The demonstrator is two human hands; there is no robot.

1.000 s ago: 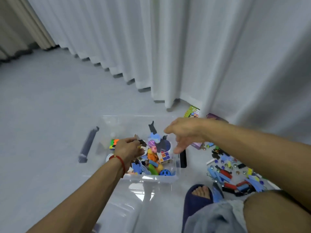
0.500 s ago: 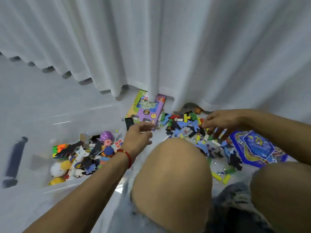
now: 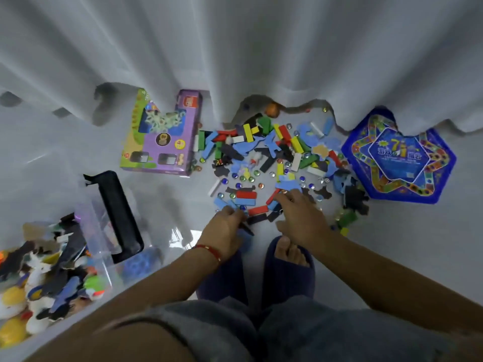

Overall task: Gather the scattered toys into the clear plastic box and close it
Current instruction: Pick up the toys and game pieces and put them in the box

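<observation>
A pile of scattered toys (image 3: 274,152), made of coloured blocks, foam shapes and glass marbles, lies on the floor under the curtain. The clear plastic box (image 3: 104,226) stands at the lower left with a black handle (image 3: 119,215), holding several toys. My left hand (image 3: 224,231) is at the near edge of the pile, its fingers curled round dark and blue pieces. My right hand (image 3: 300,218) rests palm down on the pieces beside it, fingertips on blue and red blocks.
A purple and green toy carton (image 3: 162,137) lies left of the pile. A blue star-patterned game box (image 3: 400,158) lies to the right. White curtains (image 3: 235,48) hang behind. My feet in dark slippers (image 3: 285,259) stand just below my hands.
The view swung from the box over to the toy pile. Both hands left the box and came down onto the near edge of the pile, where the left one took hold of pieces.
</observation>
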